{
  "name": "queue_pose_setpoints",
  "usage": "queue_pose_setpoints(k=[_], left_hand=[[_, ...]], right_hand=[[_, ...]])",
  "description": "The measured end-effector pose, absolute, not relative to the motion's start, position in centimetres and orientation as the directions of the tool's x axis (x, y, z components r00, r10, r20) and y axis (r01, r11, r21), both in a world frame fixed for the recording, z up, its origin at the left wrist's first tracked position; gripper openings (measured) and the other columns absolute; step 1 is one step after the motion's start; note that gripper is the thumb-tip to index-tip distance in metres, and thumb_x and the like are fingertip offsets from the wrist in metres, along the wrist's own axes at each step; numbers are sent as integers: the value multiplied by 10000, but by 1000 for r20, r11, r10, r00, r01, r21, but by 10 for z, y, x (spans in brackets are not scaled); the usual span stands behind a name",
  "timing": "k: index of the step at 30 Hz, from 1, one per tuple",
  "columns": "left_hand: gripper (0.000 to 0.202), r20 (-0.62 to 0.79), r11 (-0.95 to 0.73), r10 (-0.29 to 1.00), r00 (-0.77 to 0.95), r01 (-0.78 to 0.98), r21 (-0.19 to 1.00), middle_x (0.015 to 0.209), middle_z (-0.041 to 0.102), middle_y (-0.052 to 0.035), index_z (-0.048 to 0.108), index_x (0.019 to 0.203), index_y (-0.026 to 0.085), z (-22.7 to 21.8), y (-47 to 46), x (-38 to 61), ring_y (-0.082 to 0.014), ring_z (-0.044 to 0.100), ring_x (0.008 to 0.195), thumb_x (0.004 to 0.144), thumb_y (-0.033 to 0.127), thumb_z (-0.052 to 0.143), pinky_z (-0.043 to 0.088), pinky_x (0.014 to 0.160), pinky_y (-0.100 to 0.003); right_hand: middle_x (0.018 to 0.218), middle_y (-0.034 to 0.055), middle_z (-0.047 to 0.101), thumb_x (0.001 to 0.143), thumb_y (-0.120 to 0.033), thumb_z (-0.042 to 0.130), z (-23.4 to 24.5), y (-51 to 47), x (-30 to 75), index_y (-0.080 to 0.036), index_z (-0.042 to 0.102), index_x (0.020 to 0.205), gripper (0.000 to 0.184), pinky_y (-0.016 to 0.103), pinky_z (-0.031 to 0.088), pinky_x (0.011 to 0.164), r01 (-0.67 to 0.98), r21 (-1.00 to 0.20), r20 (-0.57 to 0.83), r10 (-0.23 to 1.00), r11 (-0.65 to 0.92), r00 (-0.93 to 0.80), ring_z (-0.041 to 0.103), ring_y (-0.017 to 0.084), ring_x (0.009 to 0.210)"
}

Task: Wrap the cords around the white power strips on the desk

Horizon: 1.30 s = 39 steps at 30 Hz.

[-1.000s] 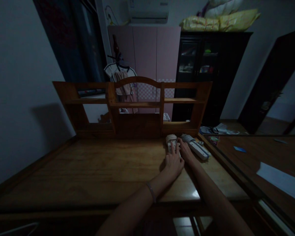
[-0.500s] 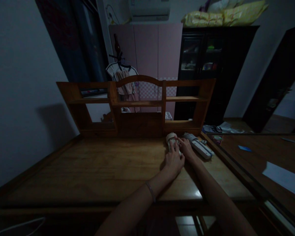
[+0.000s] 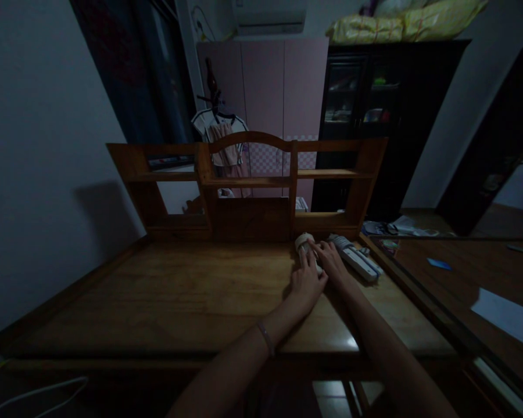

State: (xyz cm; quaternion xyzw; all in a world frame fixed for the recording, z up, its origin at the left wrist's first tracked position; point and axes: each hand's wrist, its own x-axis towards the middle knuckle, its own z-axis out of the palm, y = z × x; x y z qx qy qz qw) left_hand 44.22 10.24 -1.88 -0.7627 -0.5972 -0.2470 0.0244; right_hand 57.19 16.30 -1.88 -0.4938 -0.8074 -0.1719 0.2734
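Note:
On the right part of the wooden desk lies a white power strip with cord wound round its far end. My left hand is closed over its near part, fingers pointing away from me. My right hand presses against its right side, fingertips at the wound cord. Both hands cover most of the strip. Just right of my right hand lies a second white power strip, a grey cord wrapped round its far end. A band circles my left wrist.
A wooden shelf unit stands along the desk's back edge. To the right, a lower brown table holds a blue card and a white sheet. A wall borders the left side.
The view has shifted slightly, so the scene sits a little further right. My right fingertips have moved slightly across the wound cord; both hands stay on the same power strip.

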Motion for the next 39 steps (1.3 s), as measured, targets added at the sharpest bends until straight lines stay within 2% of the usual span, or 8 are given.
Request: queue_pose_setpoints(k=[7, 10, 14, 20, 27, 30, 33, 39], left_hand=[[967, 399, -296, 893, 206, 939, 178, 1551, 99, -167, -21, 1493, 260, -24, 99, 431, -242, 635, 966, 789, 309, 640, 526, 809, -360], [889, 398, -277, 894, 207, 952, 128, 1544, 103, -195, 11, 1496, 247, -23, 101, 438, -206, 655, 893, 822, 245, 590, 535, 766, -325], [655, 380, -271, 891, 248, 963, 8, 1515, 216, -191, 135, 1489, 237, -17, 110, 441, -167, 666, 790, 900, 160, 412, 541, 682, -300], [545, 367, -274, 888, 277, 960, -61, 1461, 330, -208, 210, 1472, 187, -14, 117, 441, -174, 669, 803, 938, 158, 310, 540, 683, -295], [668, 294, -374, 879, 374, 926, -60, 1484, 231, -266, 154, 1478, 147, -10, 113, 437, -220, 661, 884, 905, 302, 461, 533, 718, -316], [890, 324, -431, 849, 418, 902, -34, 1505, 150, -277, 111, 1484, 146, -12, 110, 434, -268, 646, 925, 817, 532, 556, 523, 740, -348], [1060, 340, -461, 835, 432, 888, 3, 1497, 147, -298, 107, 1484, 121, -17, 108, 437, -303, 637, 941, 724, 750, 491, 514, 739, -365], [954, 352, -405, 857, 377, 914, 5, 1502, 170, -279, 138, 1486, 157, -22, 107, 444, -275, 645, 908, 781, 741, 405, 504, 721, -339]], right_hand=[[1221, 118, 523, 875, -109, 429, -17, 160, 568, -297, 295, 1465, 634, 399, 408, 883, 903, 28, 622, 700, 428, -351, 466, 276, 1003], [1201, 117, 540, 877, -128, 441, -21, 162, 574, -288, 283, 1471, 634, 396, 410, 883, 904, 17, 616, 708, 427, -346, 471, 274, 1001], [1137, 124, 568, 876, -124, 445, -28, 168, 579, -258, 310, 1463, 617, 372, 413, 858, 917, -8, 599, 736, 399, -315, 480, 266, 980], [1057, 117, 595, 853, -120, 480, -38, 182, 583, -235, 387, 1430, 595, 335, 403, 843, 912, -84, 581, 763, 402, -283, 496, 240, 920], [1061, 111, 618, 859, -99, 435, -44, 189, 590, -228, 469, 1379, 537, 332, 410, 856, 896, -155, 591, 766, 417, -254, 523, 222, 913], [1087, 98, 622, 853, -112, 446, -44, 186, 592, -237, 465, 1380, 542, 321, 427, 866, 884, -192, 594, 768, 426, -240, 544, 214, 952], [1167, 92, 611, 849, -141, 464, -42, 181, 593, -246, 504, 1350, 514, 329, 436, 910, 853, -264, 608, 764, 450, -215, 552, 216, 1047], [1293, 92, 558, 858, -163, 443, -31, 176, 590, -218, 625, 1215, 405, 362, 454, 952, 743, -382, 671, 718, 549, -185, 560, 215, 1124]])
